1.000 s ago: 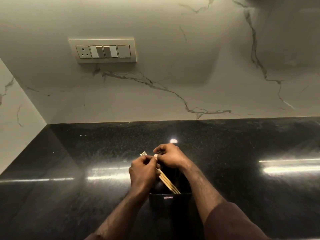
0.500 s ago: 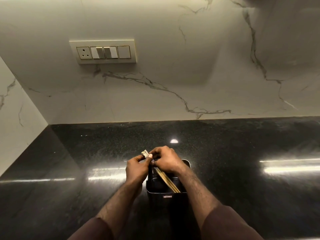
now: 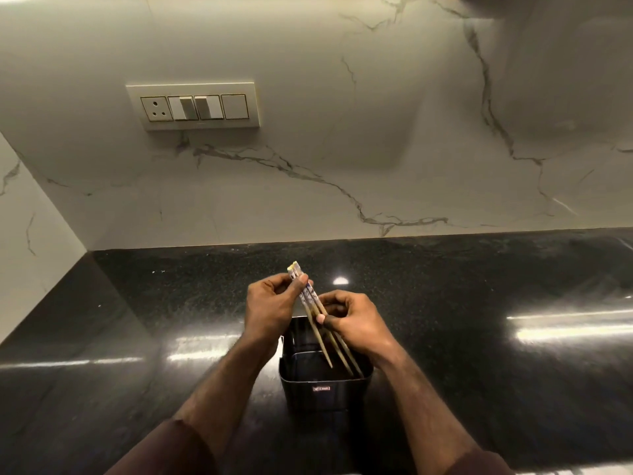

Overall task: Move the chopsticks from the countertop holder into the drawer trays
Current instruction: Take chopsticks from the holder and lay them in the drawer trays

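Head view: left hand pinches the patterned tops of thin wooden chopsticks, right hand grips their shafts. Tips sit inside the black square holder on the glossy black bench. Early stage; no drawer visible.

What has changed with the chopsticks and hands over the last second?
Both hands, left hand and right hand, have drawn the chopsticks up out of the black holder; more shaft shows and the hands have spread apart. The holder stays put on the countertop.
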`<state>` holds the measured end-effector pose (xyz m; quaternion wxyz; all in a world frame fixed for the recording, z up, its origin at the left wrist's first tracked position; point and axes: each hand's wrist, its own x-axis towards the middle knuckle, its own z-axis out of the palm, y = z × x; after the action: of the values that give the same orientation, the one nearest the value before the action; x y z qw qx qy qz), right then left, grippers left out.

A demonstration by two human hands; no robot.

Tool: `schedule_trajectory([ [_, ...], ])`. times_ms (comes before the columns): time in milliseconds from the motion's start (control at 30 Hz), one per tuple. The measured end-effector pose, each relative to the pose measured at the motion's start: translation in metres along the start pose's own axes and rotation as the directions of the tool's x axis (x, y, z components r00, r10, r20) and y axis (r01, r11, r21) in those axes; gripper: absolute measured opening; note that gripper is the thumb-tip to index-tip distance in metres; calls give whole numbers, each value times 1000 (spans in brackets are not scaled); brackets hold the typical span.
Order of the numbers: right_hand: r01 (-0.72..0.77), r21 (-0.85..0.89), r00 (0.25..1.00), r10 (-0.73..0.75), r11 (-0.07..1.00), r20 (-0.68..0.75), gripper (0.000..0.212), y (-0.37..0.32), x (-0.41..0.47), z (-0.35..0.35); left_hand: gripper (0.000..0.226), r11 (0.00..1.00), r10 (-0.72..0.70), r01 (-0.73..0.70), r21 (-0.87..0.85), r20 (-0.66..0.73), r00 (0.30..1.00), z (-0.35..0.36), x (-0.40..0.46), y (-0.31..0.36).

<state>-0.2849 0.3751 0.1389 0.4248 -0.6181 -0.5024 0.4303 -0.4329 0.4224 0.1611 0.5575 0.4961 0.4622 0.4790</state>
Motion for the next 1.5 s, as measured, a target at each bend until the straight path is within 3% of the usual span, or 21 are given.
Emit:
schedule_trajectory([
  [167,-39,159,985,11,986,171,17,-8,-18,-15,13,988,58,-40,-147,121,991,1,4,48],
  [367,-130,446,926,-52,886,373,35,-27,-35,-21,18,961,79,-39,-274,140,987,5,3,91],
  [667,-170,319,858,-20,932,513,36,-50,-79,-27,16,936,16,78,-345,263,965,4,-31,107],
  [933,-256,145,906,185,956,381,55,-54,-152,-20,18,933,45,105,-344,402,915,2,-81,117],
  [1200,-261,234,957,219,936,192,54,-31,-251,-6,16,931,42,161,-327,533,845,14,-157,101],
  [1500,-267,360,961,277,894,26,56,-20,-385,-49,16,950,66,167,-263,693,718,98,-257,100],
])
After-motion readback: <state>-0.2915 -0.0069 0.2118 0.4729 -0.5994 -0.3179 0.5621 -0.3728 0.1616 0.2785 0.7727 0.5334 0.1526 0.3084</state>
